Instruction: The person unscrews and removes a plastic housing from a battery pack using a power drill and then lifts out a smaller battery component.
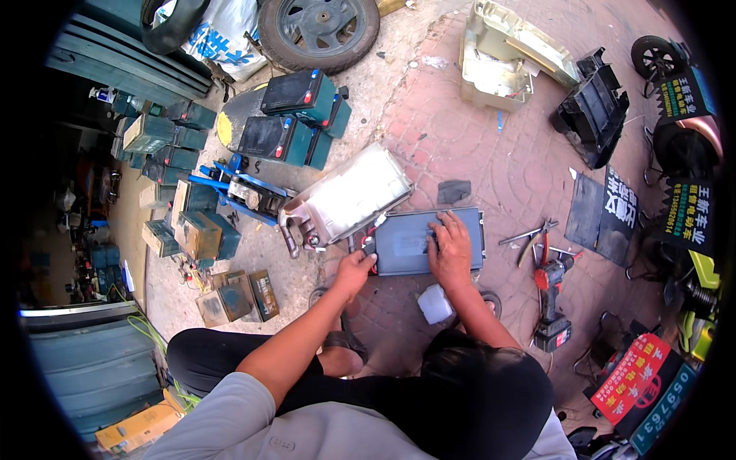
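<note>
Dark flat case [406, 245] under R fingers [445, 224] (slightly apart), w/ L fingers [365, 261] at its L edge, grip unclear.

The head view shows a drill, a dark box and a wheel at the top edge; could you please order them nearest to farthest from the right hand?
1. Dark box: directly under the right hand.
2. Drill: to the hand's right.
3. Wheel: well ahead, to the left.

Head cam: left fisheye of a side-by-side pair, facing down over knees [218, 354] at lower frame. Near left hand [354, 274] and right hand [451, 249], mid-frame; paving [429, 165] reaches top edge.
</note>
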Demonstrator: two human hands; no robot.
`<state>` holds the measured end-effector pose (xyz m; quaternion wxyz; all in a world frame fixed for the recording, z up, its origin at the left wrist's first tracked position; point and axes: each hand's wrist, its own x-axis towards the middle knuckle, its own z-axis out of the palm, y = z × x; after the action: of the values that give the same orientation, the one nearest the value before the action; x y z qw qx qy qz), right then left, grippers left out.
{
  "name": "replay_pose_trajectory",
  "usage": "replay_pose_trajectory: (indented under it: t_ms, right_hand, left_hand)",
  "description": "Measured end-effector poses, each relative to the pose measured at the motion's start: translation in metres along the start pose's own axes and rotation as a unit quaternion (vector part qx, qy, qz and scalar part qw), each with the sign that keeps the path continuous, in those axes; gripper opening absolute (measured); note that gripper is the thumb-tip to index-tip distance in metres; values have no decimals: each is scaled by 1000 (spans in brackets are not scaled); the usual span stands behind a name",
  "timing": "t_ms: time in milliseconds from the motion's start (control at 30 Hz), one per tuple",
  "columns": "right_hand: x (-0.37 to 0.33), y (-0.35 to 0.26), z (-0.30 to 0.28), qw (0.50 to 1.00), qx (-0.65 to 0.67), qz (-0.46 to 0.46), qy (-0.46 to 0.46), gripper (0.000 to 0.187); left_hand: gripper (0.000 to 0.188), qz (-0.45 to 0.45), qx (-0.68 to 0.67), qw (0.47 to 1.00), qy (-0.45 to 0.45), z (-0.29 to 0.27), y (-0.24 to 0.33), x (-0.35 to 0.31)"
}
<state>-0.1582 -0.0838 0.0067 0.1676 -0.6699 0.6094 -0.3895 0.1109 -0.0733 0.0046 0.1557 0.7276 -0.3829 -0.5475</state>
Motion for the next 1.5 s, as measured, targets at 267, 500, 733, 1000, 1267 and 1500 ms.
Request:
replay_pose_trajectory:
  t_ms: [267,500,733,1000,1267,1500]
  right_hand:
    - [-1,1,0,1000,6,9,4,35]
    - [-3,1,0,1000,5,-4,4,36]
    - [11,-40,37,939,186,-179,-226,44]
    - [19,-35,71,921,133,-259,-260,12]
    - [18,-35,72,928,125,-263,-233,12]
    - [15,-35,72,927,118,-275,-226,9]
  left_hand:
    - [18,16,-138,990,-21,0,30,-29]
    - [16,-35,-244,964,-101,-20,28,-57]
    - [12,122,82,979,-142,-20,16,-51]
    - [17,-1,-62,998,-9,-23,20,-58]
    - [24,28,11,998,46,-30,24,-46]
    - [33,81,302,950,12,-42,40,-22]
